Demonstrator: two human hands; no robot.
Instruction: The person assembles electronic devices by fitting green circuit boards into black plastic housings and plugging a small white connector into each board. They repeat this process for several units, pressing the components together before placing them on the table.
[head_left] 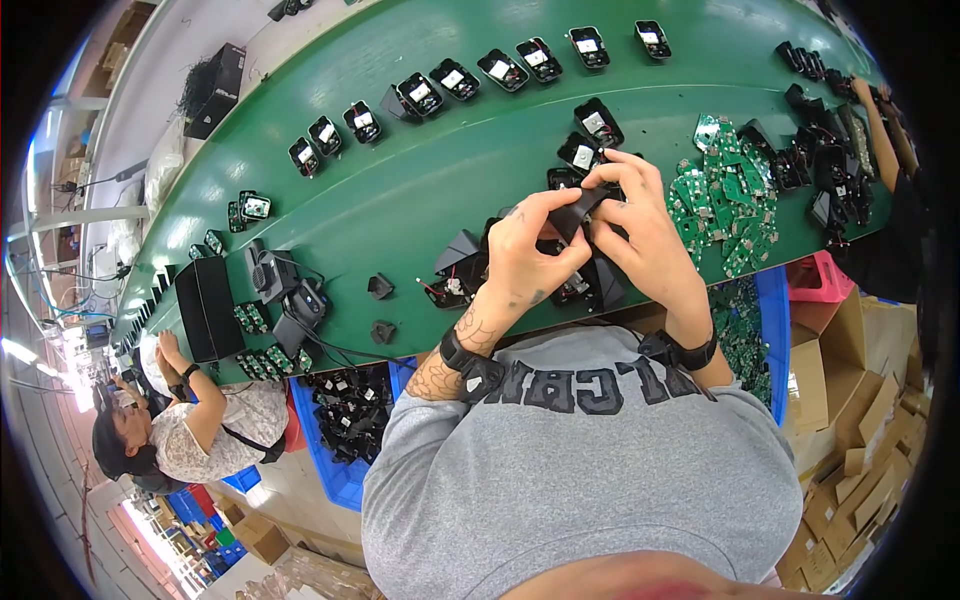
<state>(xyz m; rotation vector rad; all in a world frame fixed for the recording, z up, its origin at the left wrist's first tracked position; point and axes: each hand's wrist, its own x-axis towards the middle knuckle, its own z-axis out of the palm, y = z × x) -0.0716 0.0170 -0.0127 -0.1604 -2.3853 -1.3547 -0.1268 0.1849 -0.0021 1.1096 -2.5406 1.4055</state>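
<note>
Both hands grip one black plastic shell (578, 212) above the green belt (420, 190): the left hand (528, 250) and the right hand (640, 225) have fingers closed on it, beside a pile of green circuit boards (725, 205).

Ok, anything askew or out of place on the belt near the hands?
Two small black plastic pieces lie loose on the green belt, apart from the spaced row of black housings. Nothing looks spilled or broken.

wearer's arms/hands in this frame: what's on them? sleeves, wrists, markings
Both hands bare, no gloves. Left hand: dark tattoo marks on its back, a spider-web tattoo on the forearm, a black wristband. Right hand: a black wristband. Grey sleeves pushed up; grey shirt with dark block lettering.
</note>
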